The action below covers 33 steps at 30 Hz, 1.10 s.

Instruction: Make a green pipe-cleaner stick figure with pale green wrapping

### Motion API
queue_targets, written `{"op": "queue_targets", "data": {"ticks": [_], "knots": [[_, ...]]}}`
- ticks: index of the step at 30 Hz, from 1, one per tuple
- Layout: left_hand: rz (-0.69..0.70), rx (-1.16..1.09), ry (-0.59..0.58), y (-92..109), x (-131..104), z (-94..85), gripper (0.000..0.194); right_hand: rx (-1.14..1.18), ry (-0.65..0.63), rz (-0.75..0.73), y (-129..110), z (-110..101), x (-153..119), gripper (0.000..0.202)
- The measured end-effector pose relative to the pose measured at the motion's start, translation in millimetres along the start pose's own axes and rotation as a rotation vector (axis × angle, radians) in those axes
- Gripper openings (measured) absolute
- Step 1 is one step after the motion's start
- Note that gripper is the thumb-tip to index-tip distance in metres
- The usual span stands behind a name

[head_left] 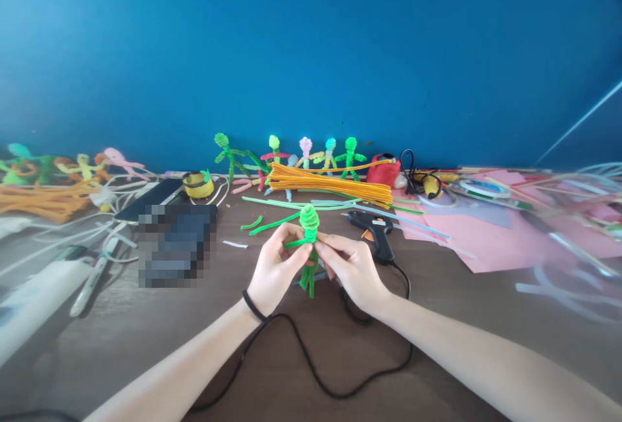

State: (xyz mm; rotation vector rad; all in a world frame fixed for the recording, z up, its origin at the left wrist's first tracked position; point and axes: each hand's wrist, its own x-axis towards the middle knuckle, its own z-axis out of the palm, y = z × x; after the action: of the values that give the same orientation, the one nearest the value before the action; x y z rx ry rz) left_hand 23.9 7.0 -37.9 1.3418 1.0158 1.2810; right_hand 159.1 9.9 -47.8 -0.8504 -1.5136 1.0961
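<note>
Between my two hands, above the table, is an upright green pipe-cleaner figure [310, 220] with a coiled head, a stem sticking out to the left and several strands hanging below. My left hand [282, 261] pinches its middle from the left, a dark band around the wrist. From the right, my right hand [350, 268] pinches the same spot with thumb and forefinger. The fingertips hide part of the figure's body. Just beyond my right hand lies a black glue gun [376, 231]. Loose green pipe cleaners [275, 223] lie behind my left hand.
An orange pipe-cleaner bundle [330, 183] lies behind, with finished figures [350, 153] along the blue wall. Pink paper [490, 240] spreads at right. Phones [150, 200], a yellow tape roll [198, 185] and a marker [94, 279] lie left. A black cord [311, 370] loops in front.
</note>
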Motion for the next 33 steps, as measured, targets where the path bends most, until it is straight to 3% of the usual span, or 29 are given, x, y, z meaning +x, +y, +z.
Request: {"op": "queue_targets", "data": {"ticks": [33], "knots": [[-0.050,-0.011,0.032,5.7,-2.3,3.9,0.024,-0.104,-0.015,-0.036,3.7,-0.4,-1.2,0.029]]}}
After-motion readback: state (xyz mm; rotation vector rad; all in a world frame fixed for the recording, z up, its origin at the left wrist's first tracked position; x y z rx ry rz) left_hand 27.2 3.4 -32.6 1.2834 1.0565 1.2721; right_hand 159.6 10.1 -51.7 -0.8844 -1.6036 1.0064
